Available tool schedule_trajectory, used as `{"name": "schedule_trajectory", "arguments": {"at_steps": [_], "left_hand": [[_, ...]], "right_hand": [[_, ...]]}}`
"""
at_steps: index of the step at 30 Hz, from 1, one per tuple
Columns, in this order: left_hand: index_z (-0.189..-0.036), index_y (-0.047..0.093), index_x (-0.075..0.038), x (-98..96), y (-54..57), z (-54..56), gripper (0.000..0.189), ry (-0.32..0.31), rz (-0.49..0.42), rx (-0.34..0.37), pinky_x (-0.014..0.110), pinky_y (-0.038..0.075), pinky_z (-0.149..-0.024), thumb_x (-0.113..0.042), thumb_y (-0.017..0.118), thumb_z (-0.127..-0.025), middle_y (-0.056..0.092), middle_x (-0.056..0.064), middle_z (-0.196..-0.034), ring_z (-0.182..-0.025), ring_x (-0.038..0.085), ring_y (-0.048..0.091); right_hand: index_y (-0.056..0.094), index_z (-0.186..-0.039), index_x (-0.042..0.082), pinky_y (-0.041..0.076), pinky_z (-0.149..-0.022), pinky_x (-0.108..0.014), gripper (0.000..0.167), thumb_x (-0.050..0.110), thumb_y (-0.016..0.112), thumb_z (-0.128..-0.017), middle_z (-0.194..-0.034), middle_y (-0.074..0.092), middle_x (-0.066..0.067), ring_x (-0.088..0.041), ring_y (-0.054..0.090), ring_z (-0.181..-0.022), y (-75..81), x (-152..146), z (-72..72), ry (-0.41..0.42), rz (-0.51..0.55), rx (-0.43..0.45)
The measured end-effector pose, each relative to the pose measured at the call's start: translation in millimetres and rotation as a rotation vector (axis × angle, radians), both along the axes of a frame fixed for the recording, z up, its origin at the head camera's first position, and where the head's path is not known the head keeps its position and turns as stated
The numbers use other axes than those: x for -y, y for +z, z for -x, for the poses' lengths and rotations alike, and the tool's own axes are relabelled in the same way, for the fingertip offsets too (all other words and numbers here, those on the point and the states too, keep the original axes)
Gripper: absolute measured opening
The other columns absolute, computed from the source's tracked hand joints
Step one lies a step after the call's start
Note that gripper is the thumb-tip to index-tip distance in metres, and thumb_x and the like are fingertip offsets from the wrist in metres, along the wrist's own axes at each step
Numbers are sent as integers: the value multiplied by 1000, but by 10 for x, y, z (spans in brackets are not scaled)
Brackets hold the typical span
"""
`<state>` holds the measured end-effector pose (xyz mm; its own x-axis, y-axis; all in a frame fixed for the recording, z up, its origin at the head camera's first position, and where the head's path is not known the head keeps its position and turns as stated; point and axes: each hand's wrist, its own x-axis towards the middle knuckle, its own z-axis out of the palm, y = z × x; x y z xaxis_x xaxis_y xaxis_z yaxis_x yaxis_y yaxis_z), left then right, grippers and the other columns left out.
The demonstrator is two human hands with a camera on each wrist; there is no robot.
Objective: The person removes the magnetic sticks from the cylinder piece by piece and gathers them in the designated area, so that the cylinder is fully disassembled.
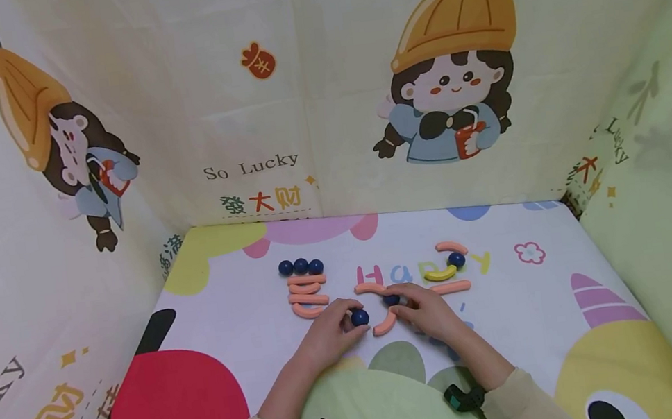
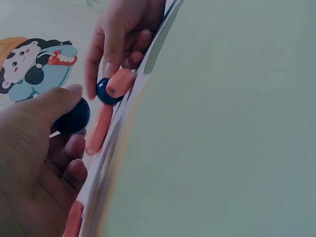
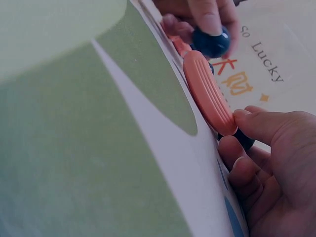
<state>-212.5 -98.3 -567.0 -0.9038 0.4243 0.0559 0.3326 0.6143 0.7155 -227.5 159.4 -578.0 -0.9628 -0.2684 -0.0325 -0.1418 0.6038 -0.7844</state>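
My left hand (image 1: pixel 333 330) pinches a dark blue ball (image 1: pixel 360 318) between thumb and fingers, close over the table. To its right, my right hand (image 1: pixel 427 311) has its thumb and fingers around a second blue ball (image 1: pixel 392 299), which is partly hidden by them. Just below that ball, a curved pink toy sausage (image 1: pixel 384 323) lies by the right thumb; in the right wrist view this ridged sausage (image 3: pixel 207 91) reaches the thumb tip. Another curved pink sausage (image 1: pixel 370 288) lies above, its right end near the right fingers.
Left of the hands, three blue balls (image 1: pixel 301 266) sit in a row above several stacked pink sausages (image 1: pixel 307 288). On the right lie a pink sausage (image 1: pixel 452 248), a blue ball (image 1: pixel 456 260), a yellow banana-shaped piece (image 1: pixel 441 273) and a straight pink sausage (image 1: pixel 451 287). Printed cloth walls (image 1: pixel 335 98) surround the table.
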Motion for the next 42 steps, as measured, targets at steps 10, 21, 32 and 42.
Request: {"name": "schedule_trajectory", "arguments": {"at_steps": [10,21,32,42], "left_hand": [[-126,62,-27,202,160,232,39,85,-3,-48,26,48,-74,-43,69,-91,58,-9,-104,-84,10,54],[-138,55,-23,554,343,659,52,307,-69,30,42,49,-93,-36,71,-91,57,4,-118,-103,22,54],[-138,52,-19,864,312,1012,49,500,-109,136,50,41,-109,-41,63,-96,55,8,-137,-130,29,48],[-143,49,-18,872,234,1169,49,575,-159,232,49,37,-114,-39,57,-99,51,9,-145,-138,29,42]], "right_hand": [[60,-130,44,49,-63,-29,40,29,68,-94,-116,64,12,-15,57,-68,7,6,-3,2,19,8],[59,-132,41,49,-55,-29,39,32,66,-95,-91,62,4,-16,55,-55,10,-11,0,21,29,41],[59,-133,39,48,-54,-29,39,31,66,-95,-86,62,3,-15,54,-54,0,-14,0,24,42,38],[60,-132,41,48,-54,-29,38,33,67,-95,-87,61,5,-14,55,-57,10,-13,1,16,36,41]]}}
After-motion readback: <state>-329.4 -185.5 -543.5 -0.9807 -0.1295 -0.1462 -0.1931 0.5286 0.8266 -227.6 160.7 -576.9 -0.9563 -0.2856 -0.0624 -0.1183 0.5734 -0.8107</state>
